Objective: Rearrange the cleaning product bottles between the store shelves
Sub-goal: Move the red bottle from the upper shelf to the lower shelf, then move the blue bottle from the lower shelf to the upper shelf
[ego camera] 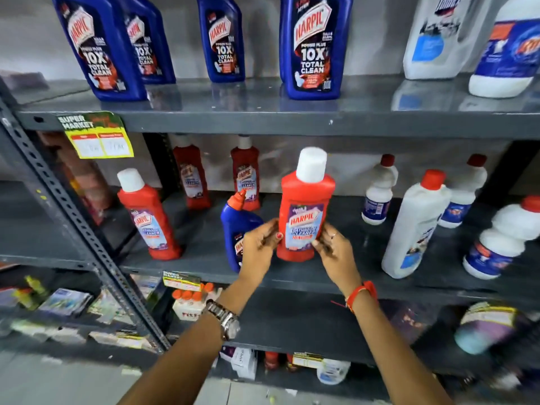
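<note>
A red Harpic bottle with a white cap (pixel 305 200) stands upright near the front of the middle shelf (pixel 292 277). My left hand (pixel 258 247) grips its lower left side and my right hand (pixel 331 247) its lower right side. Just left of it, partly behind my left hand, stands a small blue bottle with a red nozzle (pixel 236 226). Another red bottle (pixel 149 214) leans at the shelf's left, and two more red bottles (pixel 191 176) (pixel 245 171) stand at the back. Large blue Harpic bottles (pixel 312 45) line the upper shelf (pixel 263 121).
White bottles with red caps (pixel 415 223) (pixel 380 190) fill the right of the middle shelf. White jugs (pixel 438 39) stand on the upper shelf's right. A perforated grey upright (pixel 73 217) slants at the left. A yellow price tag (pixel 100 143) hangs from the upper shelf edge. Lower shelves hold small packets.
</note>
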Demonstrator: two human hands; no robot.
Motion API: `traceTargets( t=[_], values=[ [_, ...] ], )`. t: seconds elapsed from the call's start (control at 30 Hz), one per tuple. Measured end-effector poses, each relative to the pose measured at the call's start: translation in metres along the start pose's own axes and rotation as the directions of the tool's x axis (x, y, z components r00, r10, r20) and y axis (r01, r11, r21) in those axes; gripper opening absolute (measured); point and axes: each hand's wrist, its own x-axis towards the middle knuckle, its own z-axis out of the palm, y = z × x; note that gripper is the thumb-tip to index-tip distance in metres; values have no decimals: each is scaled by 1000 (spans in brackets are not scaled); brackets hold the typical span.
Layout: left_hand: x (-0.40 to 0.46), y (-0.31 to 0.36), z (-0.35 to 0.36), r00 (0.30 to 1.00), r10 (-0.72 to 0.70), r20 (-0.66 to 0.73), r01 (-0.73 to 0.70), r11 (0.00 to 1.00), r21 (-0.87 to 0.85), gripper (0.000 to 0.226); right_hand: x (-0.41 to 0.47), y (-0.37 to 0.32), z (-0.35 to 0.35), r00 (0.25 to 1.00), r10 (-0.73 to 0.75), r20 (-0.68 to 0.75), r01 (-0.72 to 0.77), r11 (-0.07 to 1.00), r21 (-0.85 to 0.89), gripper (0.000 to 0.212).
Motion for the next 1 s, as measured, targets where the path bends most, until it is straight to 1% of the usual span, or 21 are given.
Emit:
traceTargets(
  t=[0.1,0.23,0.4,0.5,0.57,0.63,0.67,0.7,0.77,0.8,0.83,0.87,0.9,0.93,1.0],
  values=[
    [3,-30,9,998,-59,19,58,998,30,37,2,21,4,996,84,-33,-85,996,-22,43],
    [9,-60,18,990,-138,24,137,990,37,41,5,39,8,984,169,-48,-172,983,-69,46],
    [16,-78,26,971,-235,49,233,972,34,38,6,58,6,975,212,-72,-220,966,-136,48],
    [18,-74,30,967,-252,39,250,967,55,34,6,62,8,973,199,-112,-215,964,-158,51],
    [16,-72,31,970,-241,-31,243,966,83,32,6,66,15,970,197,-145,-220,962,-160,51],
    [7,-66,31,964,-207,-166,224,970,93,33,2,64,19,963,183,-197,-214,965,-151,50],
    [-1,-63,28,954,-188,-233,208,976,63,35,-2,64,21,955,160,-249,-201,969,-146,50],
    [-10,-60,24,942,-160,-294,173,985,17,40,-7,63,24,935,123,-332,-179,973,-145,49],
    [-26,-56,12,892,-94,-442,69,995,-73,52,-22,62,31,864,30,-503,-136,975,-174,45],
    [-32,-56,3,849,-62,-524,19,996,-87,53,-30,61,37,844,-6,-537,-119,973,-198,41],
    [-34,-57,-6,801,-34,-598,-23,996,-86,50,-35,60,45,848,-34,-528,-102,969,-226,37],
    [-34,-58,-16,757,-18,-653,-60,994,-96,44,-39,58,55,872,-55,-487,-82,963,-255,33],
    [-32,-59,-26,731,-24,-682,-78,990,-118,39,-40,58,63,902,-73,-425,-55,958,-280,29],
    [-28,-62,-35,732,-48,-680,-65,988,-139,36,-37,58,72,932,-79,-354,-29,956,-291,26],
    [-25,-72,-55,782,-135,-609,59,988,-143,32,-26,56,90,974,-63,-216,0,960,-279,26]
  ],
)
